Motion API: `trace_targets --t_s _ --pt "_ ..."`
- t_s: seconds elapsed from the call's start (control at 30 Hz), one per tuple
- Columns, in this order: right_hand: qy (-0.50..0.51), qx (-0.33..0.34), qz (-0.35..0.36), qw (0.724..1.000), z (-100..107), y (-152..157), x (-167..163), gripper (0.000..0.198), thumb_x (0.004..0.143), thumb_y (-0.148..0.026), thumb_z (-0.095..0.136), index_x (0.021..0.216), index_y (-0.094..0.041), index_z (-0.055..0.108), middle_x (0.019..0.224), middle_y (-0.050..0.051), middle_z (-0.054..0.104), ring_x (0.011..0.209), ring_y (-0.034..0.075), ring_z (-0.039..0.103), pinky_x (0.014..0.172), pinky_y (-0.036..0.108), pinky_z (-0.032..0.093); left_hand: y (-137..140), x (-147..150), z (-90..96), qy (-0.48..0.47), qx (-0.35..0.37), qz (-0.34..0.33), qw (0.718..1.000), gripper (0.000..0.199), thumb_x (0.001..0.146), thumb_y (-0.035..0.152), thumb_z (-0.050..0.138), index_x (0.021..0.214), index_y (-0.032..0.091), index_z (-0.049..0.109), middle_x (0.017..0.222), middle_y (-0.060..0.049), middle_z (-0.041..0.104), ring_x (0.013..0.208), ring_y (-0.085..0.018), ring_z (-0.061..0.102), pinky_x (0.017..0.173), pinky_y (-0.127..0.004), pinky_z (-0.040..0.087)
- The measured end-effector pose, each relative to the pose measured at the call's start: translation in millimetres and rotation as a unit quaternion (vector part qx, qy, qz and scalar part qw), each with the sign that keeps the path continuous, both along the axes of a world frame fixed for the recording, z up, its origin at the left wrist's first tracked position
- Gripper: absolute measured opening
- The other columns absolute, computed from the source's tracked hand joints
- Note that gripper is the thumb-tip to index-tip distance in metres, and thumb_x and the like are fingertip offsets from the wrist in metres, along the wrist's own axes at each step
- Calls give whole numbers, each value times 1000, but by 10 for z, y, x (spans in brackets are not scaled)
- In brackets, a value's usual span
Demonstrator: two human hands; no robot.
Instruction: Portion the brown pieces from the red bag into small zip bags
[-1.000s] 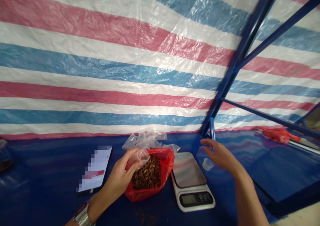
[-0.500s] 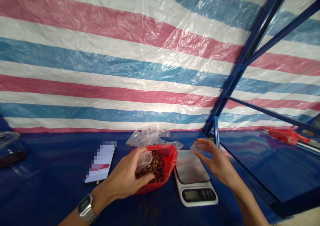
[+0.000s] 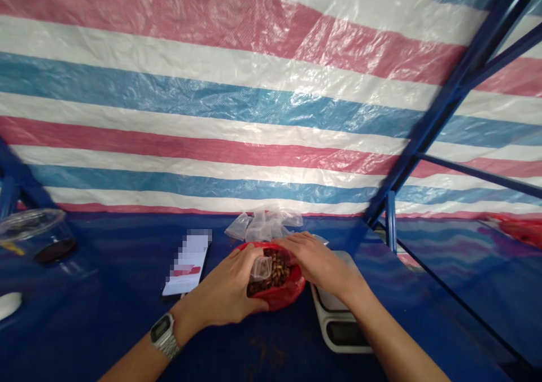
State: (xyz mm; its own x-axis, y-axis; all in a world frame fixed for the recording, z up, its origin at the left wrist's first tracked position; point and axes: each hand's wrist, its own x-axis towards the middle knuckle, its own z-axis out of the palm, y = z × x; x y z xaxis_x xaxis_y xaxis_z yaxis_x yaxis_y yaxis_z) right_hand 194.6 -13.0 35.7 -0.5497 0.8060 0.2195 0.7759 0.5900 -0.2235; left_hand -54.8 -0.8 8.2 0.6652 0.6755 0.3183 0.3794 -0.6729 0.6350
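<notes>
Red bag (image 3: 288,292) at left hand (image 3: 228,289), mouth upward; long axis unclear.

Readable text: none.
Phone screen (image 3: 186,272): lit, pale with a red band, edges blurred into blocks; wording illegible.
Wristwatch (image 3: 161,329): dark face, digits too small and blurred to make out.
Scale display (image 3: 344,334): dark panel, partly behind the right forearm (image 3: 381,320); no figure legible.
Small clear bag (image 3: 261,268) at the left hand (image 3: 226,289): print indiscernible.
Red bag (image 3: 288,293): crumpled plastic; no lettering legible.
</notes>
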Motion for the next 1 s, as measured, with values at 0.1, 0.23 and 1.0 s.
trace_targets --t_s 0.1,0.23,1.0 --pt "37 -7 25 999 -33 6 -36 65 92 1 49 148 -32 58 130 5 75 118 24 70 107 41 49 -9 33 -2 -21 -21 27 999 71 72 31 89 135 23 58 131 -12 69 123 -34 66 111 -49 50" --pt "86 -38 50 994 -115 37 -77 83 82 6 48 155 -32 50 142 5 69 126 25 67 108 39 51 3 45 -85 -67 -44 52 995 66 75 35 88 133 23 59 134 -12 68 126 -35 65 110 -50 52" --pt "432 -80 -26 898 -175 17 -164 54 93 -23 69 144 -29 55 126 5 72 113 20 72 105 40 56 173 10 -308 -72 -25 146 986 35 105 39 49 137 25 51 134 -11 59 130 -29 56 117 -51 41"
